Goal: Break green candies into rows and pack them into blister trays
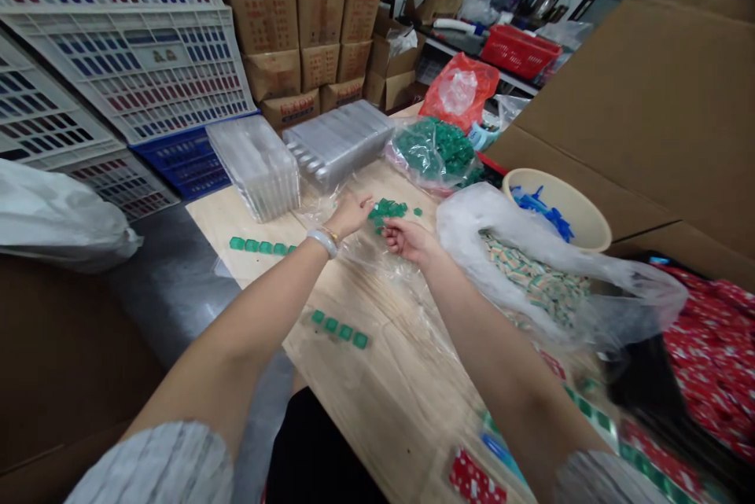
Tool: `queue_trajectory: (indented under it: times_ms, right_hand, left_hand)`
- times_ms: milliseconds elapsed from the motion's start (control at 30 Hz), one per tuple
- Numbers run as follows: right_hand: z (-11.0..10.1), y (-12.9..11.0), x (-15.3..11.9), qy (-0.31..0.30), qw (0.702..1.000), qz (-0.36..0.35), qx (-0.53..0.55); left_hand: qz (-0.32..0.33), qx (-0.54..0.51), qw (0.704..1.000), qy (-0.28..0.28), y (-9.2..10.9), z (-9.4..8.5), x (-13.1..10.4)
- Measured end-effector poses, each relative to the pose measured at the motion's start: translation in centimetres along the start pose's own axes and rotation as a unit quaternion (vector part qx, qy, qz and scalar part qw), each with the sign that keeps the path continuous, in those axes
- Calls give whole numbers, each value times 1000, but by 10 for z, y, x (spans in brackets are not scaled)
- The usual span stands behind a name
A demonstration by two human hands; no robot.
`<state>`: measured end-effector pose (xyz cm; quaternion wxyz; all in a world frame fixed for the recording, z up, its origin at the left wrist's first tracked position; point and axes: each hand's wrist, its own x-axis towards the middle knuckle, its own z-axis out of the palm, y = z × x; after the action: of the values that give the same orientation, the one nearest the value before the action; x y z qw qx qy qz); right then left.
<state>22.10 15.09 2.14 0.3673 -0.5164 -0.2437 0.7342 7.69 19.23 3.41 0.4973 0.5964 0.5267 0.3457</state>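
Head view: two hands, left hand (352,213) and right hand (406,239), each grip loosely curled on one green-tile pile (389,210).

You're in a packing storeroom: stacked brown cardboard cartons (322,40), white plastic crates (118,48), bagged green pieces (436,146).

Glossy, probably plastic green tiles (388,209)
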Motion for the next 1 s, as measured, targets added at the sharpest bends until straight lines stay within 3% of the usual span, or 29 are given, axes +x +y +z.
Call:
queue_trajectory:
  times_ms: [100, 167, 300, 367, 467, 567, 667, 733, 800, 867, 933, 1000]
  right_hand:
    - [9, 0, -2, -33, 999, 7, -2]
    - [18, 2, -5, -29, 999, -32, -19]
    - [36, 8, -8, 28, 981, -148, -120]
    - [43, 10, -8, 60, 959, -186, -207]
    - [52, 12, -11, 92, 919, -205, -325]
    - [61, 14, -19, 35, 934, -178, -306]
    - [69, 16, -31, -74, 960, -141, -232]
    - [74, 17, -36, -115, 956, -140, -232]
    - [78, 19, -38, -104, 932, -178, -299]
    - [80, 20, -37, -48, 878, -249, -406]
    - [80, 21, -32, 25, 821, -297, -487]
    - [79, 21, -28, 72, 802, -303, -509]
  left_hand:
    - [-88, -96, 988, -80, 1, -1, -8]
    - [-130, -155, 974, -100, 1, -3, -15]
    - [-154, -256, 951, -73, -1, -11, -31]
    - [-158, -293, 941, -62, -2, -17, -39]
    - [-144, -285, 948, -12, -3, -25, -53]
    - [-149, -312, 938, 28, -2, -36, -69]
    - [-202, -405, 891, -20, -1, -51, -84]
    - [-238, -459, 854, -55, -1, -62, -93]
    - [-252, -496, 828, -72, -1, -72, -101]
    - [-243, -516, 818, -70, -1, -82, -108]
    - [-221, -515, 827, -52, -2, -90, -115]
    - [-201, -495, 845, -30, -2, -96, -121]
